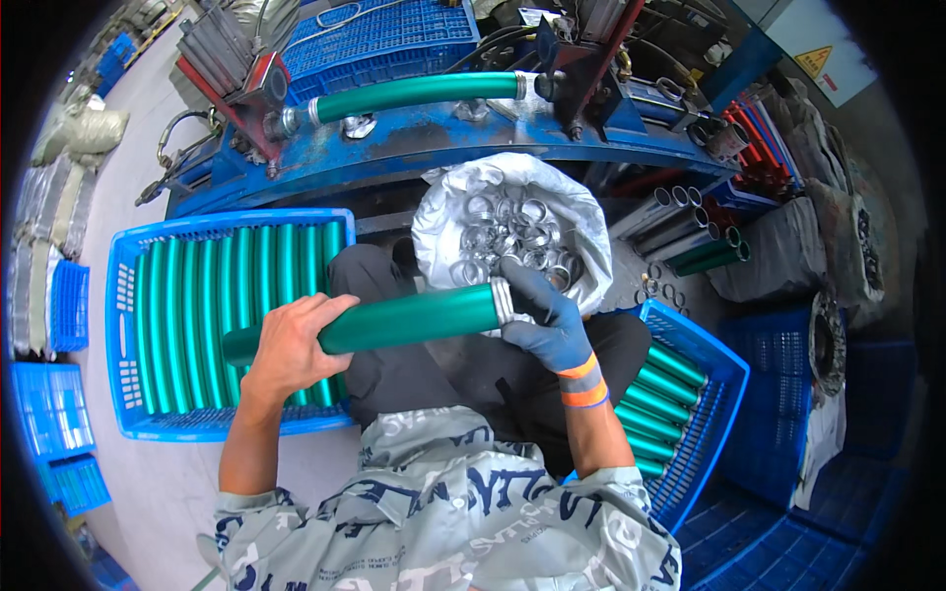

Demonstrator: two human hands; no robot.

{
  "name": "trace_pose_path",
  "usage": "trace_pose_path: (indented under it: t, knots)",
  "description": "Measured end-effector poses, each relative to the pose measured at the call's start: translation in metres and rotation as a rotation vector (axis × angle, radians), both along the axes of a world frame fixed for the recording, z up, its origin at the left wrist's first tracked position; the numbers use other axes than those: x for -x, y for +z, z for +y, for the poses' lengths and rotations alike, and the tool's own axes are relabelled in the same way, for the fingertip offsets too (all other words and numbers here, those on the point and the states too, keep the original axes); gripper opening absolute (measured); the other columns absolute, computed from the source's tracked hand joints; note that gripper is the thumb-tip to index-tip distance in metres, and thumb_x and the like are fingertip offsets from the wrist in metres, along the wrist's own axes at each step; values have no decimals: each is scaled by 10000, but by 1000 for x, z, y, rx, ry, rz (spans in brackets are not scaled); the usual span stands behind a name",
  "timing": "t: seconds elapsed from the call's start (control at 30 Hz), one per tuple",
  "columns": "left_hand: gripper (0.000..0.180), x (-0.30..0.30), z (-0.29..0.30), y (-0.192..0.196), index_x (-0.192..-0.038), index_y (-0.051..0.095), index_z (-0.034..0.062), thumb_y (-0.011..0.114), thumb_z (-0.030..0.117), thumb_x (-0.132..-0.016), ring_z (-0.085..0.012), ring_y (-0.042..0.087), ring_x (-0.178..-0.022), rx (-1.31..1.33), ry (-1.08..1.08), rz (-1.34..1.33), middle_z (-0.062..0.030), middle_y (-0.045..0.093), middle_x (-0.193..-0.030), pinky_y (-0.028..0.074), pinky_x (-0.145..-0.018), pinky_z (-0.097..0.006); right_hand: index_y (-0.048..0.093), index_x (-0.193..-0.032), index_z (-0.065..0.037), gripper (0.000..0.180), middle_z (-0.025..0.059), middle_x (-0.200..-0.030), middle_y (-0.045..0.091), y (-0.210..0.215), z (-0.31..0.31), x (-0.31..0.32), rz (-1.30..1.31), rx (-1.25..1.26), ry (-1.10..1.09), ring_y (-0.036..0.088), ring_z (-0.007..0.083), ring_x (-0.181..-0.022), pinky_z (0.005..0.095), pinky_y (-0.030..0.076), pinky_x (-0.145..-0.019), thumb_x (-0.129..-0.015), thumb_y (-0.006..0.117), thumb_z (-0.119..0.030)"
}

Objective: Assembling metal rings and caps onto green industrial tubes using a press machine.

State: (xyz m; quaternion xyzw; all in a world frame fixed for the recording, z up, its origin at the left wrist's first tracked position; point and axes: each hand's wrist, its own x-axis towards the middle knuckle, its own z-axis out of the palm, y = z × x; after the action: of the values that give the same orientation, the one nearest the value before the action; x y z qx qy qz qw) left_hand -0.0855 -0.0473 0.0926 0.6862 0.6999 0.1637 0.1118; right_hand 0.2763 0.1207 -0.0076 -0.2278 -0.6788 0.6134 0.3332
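A green metal tube (419,322) lies across my lap, held in both hands. My bare left hand (301,340) wraps round it towards its left end. At the right end sits a silver threaded ring (502,300), and my right hand (547,320), in a dark blue-grey glove with an orange cuff, closes round that ring. Just beyond the tube, a white woven sack (443,222) stands with its mouth rolled down, full of loose silver rings (507,231). Whether the tube's left end carries a ring cannot be made out.
To my left, a blue crate (232,430) holds several green tubes (202,325). Another blue crate (724,394) with green tubes stands at my right. Ahead is a blue machine bench (394,148) with a green tube (419,94) clamped across it. Rings (662,286) and bare tubes (655,212) lie right of the sack.
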Motion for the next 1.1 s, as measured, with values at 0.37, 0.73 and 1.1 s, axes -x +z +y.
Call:
trace_pose_path:
  t: [0.37, 0.73, 1.1]
  knots:
    - [616, -5, 0, -16, -1318, 781, 60, 891, 106, -714, -365, 746, -873, -121, -78, 43, -134, 758, -1003, 602, -784, -463, 581, -1679, 22, 860, 129, -1595, 681, 3, -3, 4, 69, 258, -10, 624, 209, -1460, 375, 455, -1263, -937, 970, -169]
    - [665, -12, -5, -37, -1359, 772, 65, 933, 92, -714, -356, 811, -994, -153, -5, -201, -160, 816, -1129, 648, -888, -422, 421, -1758, 65, 1172, 156, -1686, 618, 42, 1, 12, 210, 210, 31, 586, 226, -1533, 390, 427, -1299, -798, 1061, -144]
    - [649, -18, -15, -39, -1346, 772, 53, 916, 86, -714, -389, 805, -998, -95, -12, -146, -169, 817, -1128, 647, -897, -446, 518, -1705, 58, 1006, 188, -1645, 652, 18, -17, 12, 75, 145, -53, 604, 222, -1504, 378, 426, -1295, -880, 1029, -205]
